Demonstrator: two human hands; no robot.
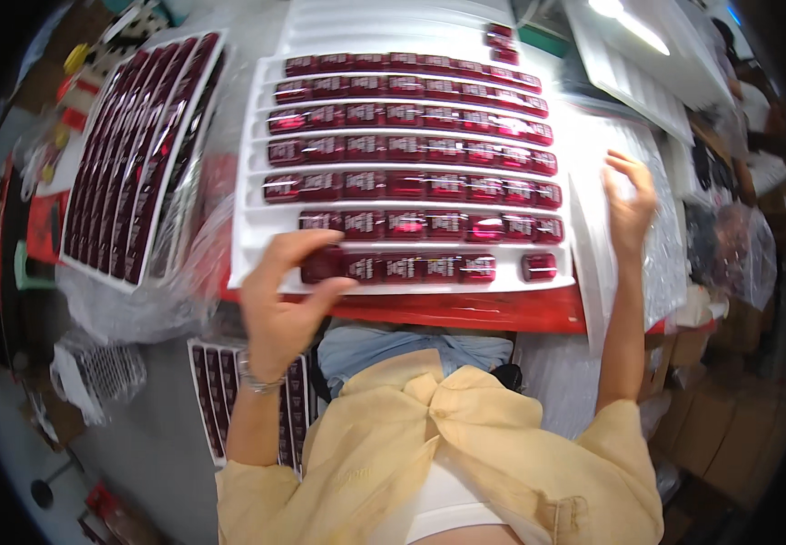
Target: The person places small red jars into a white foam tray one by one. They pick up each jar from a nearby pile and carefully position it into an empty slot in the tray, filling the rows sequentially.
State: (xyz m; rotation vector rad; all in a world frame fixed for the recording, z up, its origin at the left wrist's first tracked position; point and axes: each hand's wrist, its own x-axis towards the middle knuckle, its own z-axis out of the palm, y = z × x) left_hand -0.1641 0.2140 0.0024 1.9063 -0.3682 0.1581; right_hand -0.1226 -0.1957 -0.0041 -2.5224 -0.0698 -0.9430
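Observation:
A white ribbed tray (246, 222) lies before me, carrying several rows of small glossy dark-red blocks with pale print. Thumb and fingers of my left hand (279, 295) close around a dark-red block (322, 265) at the left end of the nearest row. Toward that row's right end, a gap separates a single dark-red block (539, 266) from the others. My right hand (631, 195) is off to the tray's right, above white sheets, its fingers curved and apart with nothing visible between them.
Filled trays (138, 154) lean in a stack at the left on clear plastic wrap (129, 304). Another filled tray (220, 400) is below the red table edge (429, 312). White trays (633, 64) stand at the far right. Loose red blocks (500, 41) sit beyond the tray.

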